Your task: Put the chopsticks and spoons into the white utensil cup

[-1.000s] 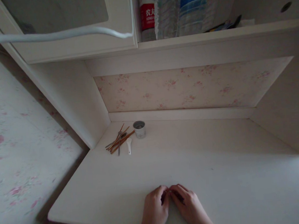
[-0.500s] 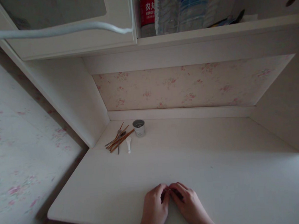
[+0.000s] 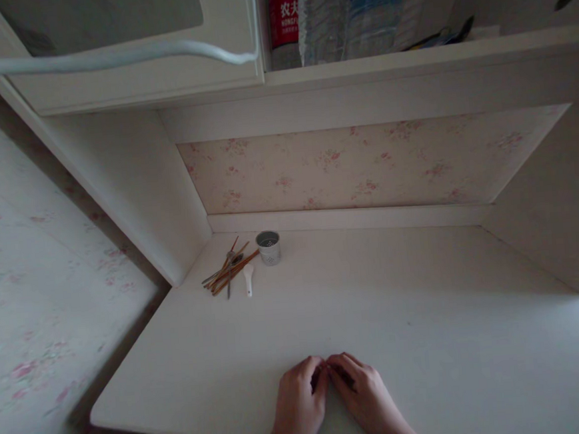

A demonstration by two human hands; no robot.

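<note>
My left hand and my right hand rest near the front edge of the white desk, their fingertips meeting in the middle. Both have their fingers curled in against the thumbs, and no object shows in either. Far from them, at the back left, stands a grey perforated metal cup. Beside it lies a loose pile of brown chopsticks with metal spoons among them. A white spoon lies just in front of the cup, its handle toward me.
Above the desk hangs a cabinet shelf with several plastic bottles. A white cable crosses the cabinet door at upper left. Side panels bound the desk, and flowered wallpaper covers the back.
My hands keep the same pose and place. The view has shifted very slightly; the objects on the desk lie as before.
</note>
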